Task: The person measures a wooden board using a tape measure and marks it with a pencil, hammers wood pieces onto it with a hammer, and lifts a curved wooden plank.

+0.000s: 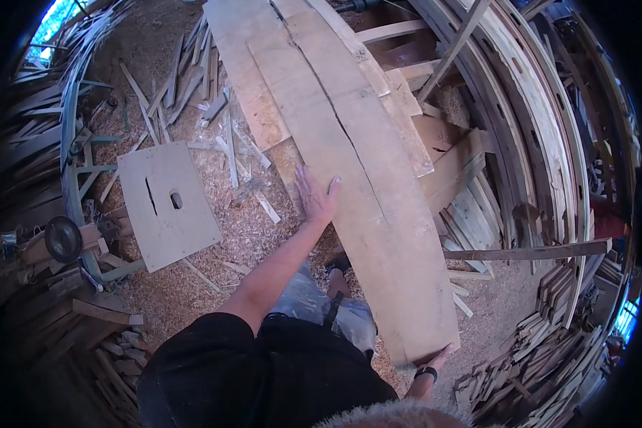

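Note:
A long, wide wooden board (pixel 367 192) stretches away from me, with a dark crack down its far half. My left hand (pixel 315 196) lies against the board's left edge, fingers stretched forward and thumb spread over the wood. At the near right corner, my right hand (pixel 435 359), with a black band on its wrist, grips the board's end; part of that hand is hidden. Under the far part of the long board are other flat boards (pixel 258 107). To the left, apart from both hands, stands a square wooden panel (pixel 167 232) with an oval hole and a thin slit.
Wood shavings (pixel 175 289) and loose offcuts (pixel 228 146) cover the floor. A green metal frame (pixel 71 164) stands left, beside stacked wood strips. Long planks (pixel 510 93) lean along the right, with a narrow beam (pixel 528 252) jutting out. More strips (pixel 535 364) are piled at lower right.

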Demonstrator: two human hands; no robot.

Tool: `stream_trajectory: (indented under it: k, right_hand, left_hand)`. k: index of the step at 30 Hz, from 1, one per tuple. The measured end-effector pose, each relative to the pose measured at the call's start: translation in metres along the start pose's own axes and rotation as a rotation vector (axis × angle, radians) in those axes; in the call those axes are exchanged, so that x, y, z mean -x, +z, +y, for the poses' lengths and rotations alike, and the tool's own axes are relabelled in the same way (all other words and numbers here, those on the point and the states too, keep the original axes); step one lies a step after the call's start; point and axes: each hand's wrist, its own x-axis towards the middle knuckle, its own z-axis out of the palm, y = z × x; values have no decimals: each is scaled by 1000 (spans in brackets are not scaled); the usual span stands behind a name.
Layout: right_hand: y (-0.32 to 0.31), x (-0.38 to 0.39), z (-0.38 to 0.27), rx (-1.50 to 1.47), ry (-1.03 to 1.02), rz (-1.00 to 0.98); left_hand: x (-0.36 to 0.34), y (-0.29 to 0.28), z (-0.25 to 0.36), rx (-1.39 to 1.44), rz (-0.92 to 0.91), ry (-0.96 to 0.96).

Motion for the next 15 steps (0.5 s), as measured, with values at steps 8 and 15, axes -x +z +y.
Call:
stream_trajectory:
  k: [8,15]
  right_hand:
    - [11,-5,-1,46,-5,65]
    - [31,2,-4,-14,27,62]
  left_hand:
    - [-20,-5,8,-3,-14,-30]
    - [-36,-8,4,-41,-1,-1]
